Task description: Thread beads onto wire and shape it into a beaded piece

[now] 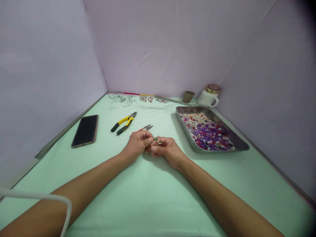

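My left hand (138, 143) and my right hand (166, 149) rest together on the pale green table (148, 197), fingertips meeting. Both are pinched closed around a tiny piece with a green bead (156, 139) between them; a thin wire may run through it, too small to be sure. Small red-handled snips (146, 127) lie just beyond my left hand. Yellow-and-black pliers (123, 123) lie further left. A metal tray (237, 140) of purple, red and pearl beads (207, 133) sits to the right of my right hand.
A dark phone (85, 130) lies at the left. Loose wire pins (122, 99) and beaded pieces (150, 98) lie along the back wall. A brown cup (188, 96) and a white lidded mug (208, 96) stand at the back right. A white cable (49, 199) crosses the near left.
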The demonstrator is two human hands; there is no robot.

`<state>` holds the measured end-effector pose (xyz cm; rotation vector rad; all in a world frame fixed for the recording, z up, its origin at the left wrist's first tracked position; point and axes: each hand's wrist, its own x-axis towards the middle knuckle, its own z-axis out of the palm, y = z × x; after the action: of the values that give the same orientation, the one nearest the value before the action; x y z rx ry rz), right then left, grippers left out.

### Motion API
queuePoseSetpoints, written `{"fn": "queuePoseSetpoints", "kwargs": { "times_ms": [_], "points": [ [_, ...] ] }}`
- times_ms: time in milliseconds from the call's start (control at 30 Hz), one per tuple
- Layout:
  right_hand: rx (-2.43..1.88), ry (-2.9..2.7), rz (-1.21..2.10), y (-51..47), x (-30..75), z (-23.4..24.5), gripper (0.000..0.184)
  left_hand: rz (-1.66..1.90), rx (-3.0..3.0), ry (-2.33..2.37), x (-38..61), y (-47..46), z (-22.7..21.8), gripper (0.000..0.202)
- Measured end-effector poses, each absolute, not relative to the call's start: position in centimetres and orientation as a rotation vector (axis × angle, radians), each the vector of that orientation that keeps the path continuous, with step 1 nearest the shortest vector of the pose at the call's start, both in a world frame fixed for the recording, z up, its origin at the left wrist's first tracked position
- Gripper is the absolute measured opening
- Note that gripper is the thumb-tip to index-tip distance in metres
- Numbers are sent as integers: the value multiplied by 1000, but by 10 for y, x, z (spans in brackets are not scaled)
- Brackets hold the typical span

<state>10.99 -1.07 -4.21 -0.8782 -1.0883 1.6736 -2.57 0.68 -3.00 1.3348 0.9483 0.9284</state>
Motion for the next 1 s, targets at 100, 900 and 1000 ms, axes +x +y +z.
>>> {"fn": "queuePoseSetpoints", "kwargs": {
  "times_ms": [100,900,1000],
  "points": [
    [-897,-1079,1658,-12,107,-41,14,943,1298,956,-26,8,-30,13],
    [-1032,-1018,1393,-12,103,-46,16,1046,1646,1159,-27,3,-29,11],
    [-999,-902,1473,-12,104,-44,29,1081,1874,1232,-31,3,-31,11]
  ]
}}
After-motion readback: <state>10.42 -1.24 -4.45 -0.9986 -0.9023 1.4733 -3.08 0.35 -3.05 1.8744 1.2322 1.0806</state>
